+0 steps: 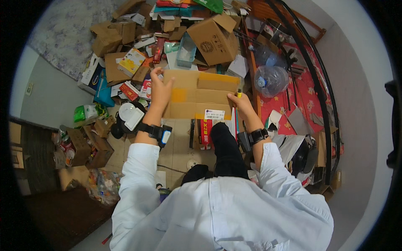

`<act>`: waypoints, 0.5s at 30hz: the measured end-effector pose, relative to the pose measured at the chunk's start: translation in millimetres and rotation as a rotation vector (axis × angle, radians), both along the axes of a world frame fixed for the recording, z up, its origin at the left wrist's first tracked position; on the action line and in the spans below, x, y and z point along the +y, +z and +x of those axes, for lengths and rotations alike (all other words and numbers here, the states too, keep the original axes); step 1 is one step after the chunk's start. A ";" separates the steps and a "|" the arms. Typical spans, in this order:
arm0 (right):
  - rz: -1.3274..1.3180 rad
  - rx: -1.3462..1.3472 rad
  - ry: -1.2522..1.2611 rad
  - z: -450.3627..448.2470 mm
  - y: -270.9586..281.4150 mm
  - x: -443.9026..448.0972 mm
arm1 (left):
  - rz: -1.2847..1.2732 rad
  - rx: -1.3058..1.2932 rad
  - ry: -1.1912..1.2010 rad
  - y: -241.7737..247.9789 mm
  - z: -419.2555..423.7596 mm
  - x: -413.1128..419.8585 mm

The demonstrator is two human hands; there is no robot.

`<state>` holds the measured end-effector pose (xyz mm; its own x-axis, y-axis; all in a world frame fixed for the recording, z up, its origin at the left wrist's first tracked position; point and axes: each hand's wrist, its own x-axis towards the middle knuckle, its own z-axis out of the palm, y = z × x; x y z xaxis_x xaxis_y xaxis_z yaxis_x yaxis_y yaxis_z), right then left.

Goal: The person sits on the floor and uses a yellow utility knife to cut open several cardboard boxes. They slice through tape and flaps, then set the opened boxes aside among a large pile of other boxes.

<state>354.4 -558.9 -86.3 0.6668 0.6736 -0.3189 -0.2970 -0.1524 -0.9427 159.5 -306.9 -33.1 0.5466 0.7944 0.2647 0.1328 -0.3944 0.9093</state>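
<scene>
Both hands hold up an unfolded piece of cardboard [183,108], creased into panels, with yellowish tape strips and a white printed label [214,114] on its lower edge. My left hand [161,91] grips its left side, fingers at the upper corner. At the right edge is my right hand [241,103], closed on the cardboard; a yellow, black-tipped tool handle [239,93] sticks up from the same hand. Below the sheet, a red box with writing [205,135] stands partly hidden by the cardboard and my dark-trousered knee.
Ahead lies a heap of cartons and packaging, with a large cardboard box [213,40]. Clear plastic bottles [271,81] lie at the right by a black metal rail [317,78]. A white round device [127,111] and open cartons [78,146] stand left, above a bag of wrappers [105,186].
</scene>
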 end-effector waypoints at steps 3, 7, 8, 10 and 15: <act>0.079 0.191 -0.281 4.9 -62.7 -23.2 | 0.215 0.164 -0.017 -49.8 19.0 -13.1; 0.067 0.479 -0.602 0.9 -162.2 -51.9 | 0.062 0.324 -0.145 -133.9 17.4 -33.3; 0.045 0.526 -0.673 0.8 -186.9 -58.5 | 0.063 0.357 -0.160 -153.7 14.0 -39.9; 0.119 0.596 -0.662 -1.6 -235.5 -68.2 | -0.037 0.454 -0.176 -188.7 -1.1 -56.0; -0.053 0.698 -0.906 -24.0 -324.0 -85.2 | -0.127 0.572 -0.238 -241.3 -40.7 -87.1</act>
